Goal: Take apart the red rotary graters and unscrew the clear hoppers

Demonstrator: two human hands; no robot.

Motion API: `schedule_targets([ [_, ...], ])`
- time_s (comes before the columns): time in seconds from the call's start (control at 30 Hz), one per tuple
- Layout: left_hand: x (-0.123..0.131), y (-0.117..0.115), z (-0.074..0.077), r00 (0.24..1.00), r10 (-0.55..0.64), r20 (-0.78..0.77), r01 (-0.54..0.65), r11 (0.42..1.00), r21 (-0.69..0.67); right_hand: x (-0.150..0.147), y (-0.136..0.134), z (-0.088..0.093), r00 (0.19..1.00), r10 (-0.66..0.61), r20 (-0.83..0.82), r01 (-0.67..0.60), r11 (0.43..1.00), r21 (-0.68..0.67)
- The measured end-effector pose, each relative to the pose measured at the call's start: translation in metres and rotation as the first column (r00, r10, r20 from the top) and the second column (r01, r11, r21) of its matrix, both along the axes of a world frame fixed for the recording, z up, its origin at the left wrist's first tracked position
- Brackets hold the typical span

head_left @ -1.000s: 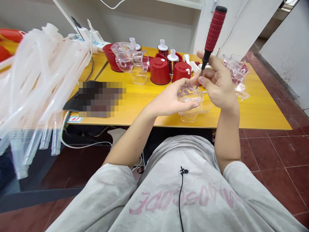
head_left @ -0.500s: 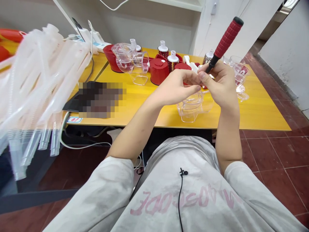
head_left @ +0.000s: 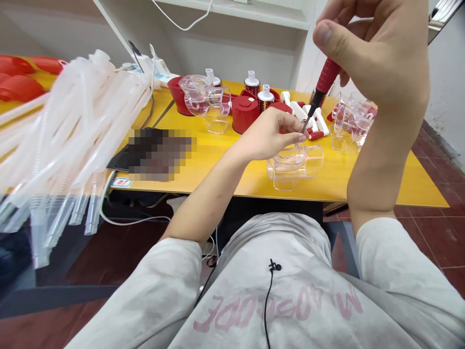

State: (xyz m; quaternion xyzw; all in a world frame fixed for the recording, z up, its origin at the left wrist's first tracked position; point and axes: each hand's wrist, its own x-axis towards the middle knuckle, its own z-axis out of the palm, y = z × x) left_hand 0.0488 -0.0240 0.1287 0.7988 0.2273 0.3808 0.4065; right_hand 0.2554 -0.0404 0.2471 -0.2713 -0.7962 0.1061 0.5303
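My right hand [head_left: 378, 53] is closed round the red grip of a screwdriver [head_left: 326, 80], raised above the table at the right. The tool's thin shaft slants down to the fingertips of my left hand [head_left: 271, 133]. Those fingers are pinched together near the tip; whatever else they hold is too small to make out. Just beneath my left hand, a clear plastic part [head_left: 285, 169] with rounded tubes rests on the yellow table [head_left: 218, 165].
Behind stand a red round part [head_left: 244, 114], perforated cylinders with white tops [head_left: 266, 97], white pieces [head_left: 319, 122] and clear parts [head_left: 207, 99]. Long translucent tubes [head_left: 80, 121] overhang the left table edge. A black item [head_left: 121, 157], partly pixelated, lies left of centre.
My right hand has risen from the shaft to the screwdriver's grip, and the tool has come down, its tip now at my left fingertips. The view has shifted slightly.
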Motion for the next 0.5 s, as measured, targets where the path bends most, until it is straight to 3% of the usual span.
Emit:
schedule_targets([
  [0.17, -0.002, -0.001, -0.002, 0.998, 0.065, -0.02, -0.064, 0.998, 0.024, -0.013, 0.021, -0.007, 0.968, 0.116, -0.224, -0.102, 0.992, 0.073],
  [0.4, -0.006, -0.008, -0.002, 0.992, 0.122, -0.044, -0.116, 0.987, 0.112, 0.015, 0.021, -0.006, 0.983, 0.166, -0.076, -0.158, 0.982, 0.102],
  [0.5, -0.007, -0.011, -0.001, 0.991, 0.13, -0.039, -0.124, 0.984, 0.128, 0.021, 0.015, -0.008, 0.974, 0.227, -0.015, -0.226, 0.974, 0.019],
])
